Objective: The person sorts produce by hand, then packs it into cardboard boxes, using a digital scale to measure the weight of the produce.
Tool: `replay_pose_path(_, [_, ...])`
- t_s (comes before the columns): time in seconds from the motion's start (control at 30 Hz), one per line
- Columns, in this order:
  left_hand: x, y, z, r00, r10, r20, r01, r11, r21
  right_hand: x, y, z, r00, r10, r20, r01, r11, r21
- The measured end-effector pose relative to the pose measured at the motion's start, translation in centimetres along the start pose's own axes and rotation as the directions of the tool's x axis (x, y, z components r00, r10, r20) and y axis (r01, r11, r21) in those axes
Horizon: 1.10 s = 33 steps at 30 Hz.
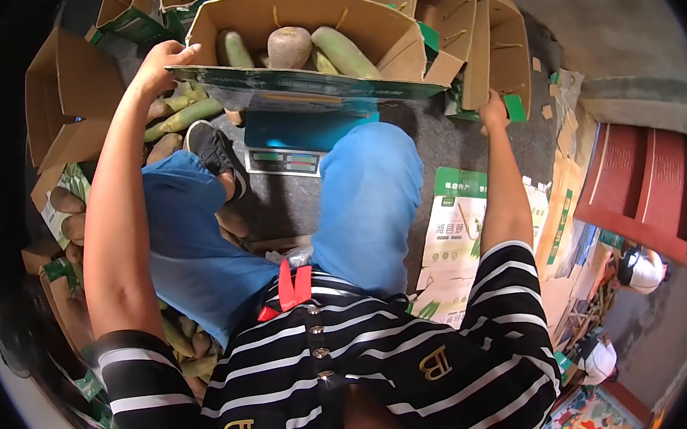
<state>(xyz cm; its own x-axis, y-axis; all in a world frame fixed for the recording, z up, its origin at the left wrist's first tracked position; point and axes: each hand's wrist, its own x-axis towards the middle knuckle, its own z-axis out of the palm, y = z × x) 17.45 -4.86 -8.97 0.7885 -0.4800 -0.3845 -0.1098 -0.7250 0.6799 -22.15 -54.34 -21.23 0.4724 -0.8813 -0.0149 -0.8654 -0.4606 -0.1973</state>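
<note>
A cardboard box (379, 19) stands open in front of me over a weighing scale (283, 161), holding green radishes (346, 52) and a pale, blunt-ended radish (290, 47). My left hand (162, 65) is closed on the near left corner of this box, thumb along its edge. Out to the right, my right hand (494, 111) is closed on the near lower edge of another cardboard box (508, 57), beside a green flap. Its fingertips are partly hidden. Nothing shows inside the visible part of that right box.
More open boxes (444, 9) line the back, and one box (83, 90) stands at left. Loose radishes (188, 118) lie by my shoe (211, 148). Flattened printed cartons (452, 242) lie at right, near a red door (643, 180). Two people (641, 270) are farther off at lower right.
</note>
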Motion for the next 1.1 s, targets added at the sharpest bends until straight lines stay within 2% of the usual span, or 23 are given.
replay_pose_path(0.1, [1.5, -1.5, 0.4, 1.0, 0.011, 0.02, -0.012, 0.999, 0.043, -1.8, -2.3, -0.9, 0.958, -0.108, -0.265, 0.132, 0.989, 0.072])
replay_pose_path(0.13, [2.2, -1.8, 0.7, 0.999, 0.023, 0.041, -0.026, 0.998, 0.062, -2.0, -2.7, -1.1, 0.913, -0.2, -0.356, 0.254, 0.961, 0.111])
replay_pose_path(0.2, [3.8, -2.6, 1.2, 0.986, 0.161, -0.048, -0.141, 0.949, 0.283, -5.0, -5.9, -4.4, 0.922, -0.332, -0.199, 0.376, 0.89, 0.257])
replay_pose_path(0.23, [4.1, -2.5, 1.4, 0.969, 0.225, -0.1, -0.167, 0.9, 0.403, -6.4, -7.5, -5.6, 0.915, -0.403, 0.027, 0.318, 0.759, 0.568])
replay_pose_path(0.3, [4.7, -2.4, 1.8, 0.982, 0.145, -0.125, -0.098, 0.942, 0.32, -10.4, -11.2, -8.2, 0.831, -0.526, 0.179, 0.181, 0.562, 0.807])
replay_pose_path(0.33, [5.0, -2.4, 2.1, 0.986, 0.104, -0.132, -0.064, 0.959, 0.278, -11.8, -12.7, -9.1, 0.794, -0.568, 0.216, 0.134, 0.51, 0.85])
replay_pose_path(0.43, [6.2, -3.3, 2.1, 0.976, 0.16, -0.147, -0.098, 0.928, 0.36, -14.0, -16.5, -11.6, 0.792, -0.563, 0.236, 0.268, 0.668, 0.694])
replay_pose_path(0.5, [6.9, -4.1, 1.4, 0.978, 0.189, -0.091, -0.135, 0.899, 0.416, -12.7, -17.3, -11.2, 0.778, -0.513, 0.363, 0.223, 0.765, 0.604])
replay_pose_path(0.53, [7.1, -3.9, 1.5, 0.973, 0.22, -0.064, -0.165, 0.868, 0.469, -11.3, -16.4, -9.7, 0.752, -0.42, 0.509, 0.216, 0.886, 0.411])
replay_pose_path(0.57, [6.7, -3.1, 1.1, 0.974, 0.227, 0.015, -0.204, 0.845, 0.494, -12.3, -17.1, -9.8, 0.799, -0.444, 0.406, 0.189, 0.827, 0.53])
replay_pose_path(0.6, [7.0, -3.5, 1.2, 0.963, 0.268, -0.012, -0.224, 0.83, 0.511, -12.3, -17.0, -9.2, 0.8, -0.467, 0.377, 0.259, 0.835, 0.486])
replay_pose_path(0.63, [7.9, -4.8, 0.9, 0.941, 0.337, 0.022, -0.31, 0.838, 0.45, -12.8, -17.3, -10.1, 0.795, -0.526, 0.303, 0.405, 0.832, 0.38])
replay_pose_path(0.67, [9.1, -6.2, 0.8, 0.935, 0.351, 0.053, -0.351, 0.892, 0.285, -12.7, -16.6, -8.9, 0.792, -0.573, 0.211, 0.482, 0.799, 0.36])
replay_pose_path(0.7, [9.3, -6.5, 0.8, 0.931, 0.363, 0.025, -0.357, 0.898, 0.257, -12.6, -16.0, -7.7, 0.763, -0.645, 0.042, 0.587, 0.719, 0.372])
replay_pose_path(0.73, [8.8, -5.5, 0.4, 0.938, 0.336, 0.08, -0.341, 0.867, 0.363, -12.7, -15.7, -7.1, 0.765, -0.644, 0.006, 0.6, 0.716, 0.357])
replay_pose_path(0.77, [8.2, -4.7, 0.4, 0.945, 0.313, 0.093, -0.326, 0.879, 0.347, -12.8, -15.3, -6.8, 0.761, -0.648, -0.031, 0.617, 0.708, 0.344])
replay_pose_path(0.83, [7.4, -2.7, 0.6, 0.959, 0.261, 0.11, -0.283, 0.904, 0.322, -13.5, -14.2, -7.2, 0.804, -0.594, 0.017, 0.549, 0.753, 0.362])
replay_pose_path(0.93, [6.4, 1.7, 1.7, 0.929, 0.328, 0.172, -0.364, 0.895, 0.257, -14.6, -11.0, -8.2, 0.873, -0.474, 0.114, 0.419, 0.849, 0.321])
replay_pose_path(0.97, [5.0, 4.3, 2.7, 0.916, 0.353, 0.19, -0.393, 0.888, 0.241, -15.3, -9.3, -8.8, 0.899, -0.429, 0.086, 0.356, 0.831, 0.427])
replay_pose_path(1.0, [2.8, 7.2, 3.9, 0.836, 0.454, 0.307, -0.523, 0.829, 0.199, -16.3, -7.6, -9.7, 0.923, -0.381, 0.061, 0.294, 0.798, 0.527])
replay_pose_path(1.03, [1.3, 9.4, 5.3, 0.749, 0.526, 0.403, -0.636, 0.741, 0.215, -17.3, -5.9, -11.7, 0.93, -0.352, 0.109, 0.249, 0.82, 0.515])
replay_pose_path(1.07, [3.2, 9.6, 6.8, 0.301, 0.757, 0.58, -0.892, 0.008, 0.452, -18.0, -3.2, -11.7, 0.948, -0.316, 0.037, 0.245, 0.8, 0.547])
replay_pose_path(1.1, [0.8, 12.7, 9.1, 0.453, 0.691, 0.563, -0.884, 0.268, 0.383, -19.0, -0.8, -12.7, 0.957, -0.29, 0.026, 0.226, 0.794, 0.564])
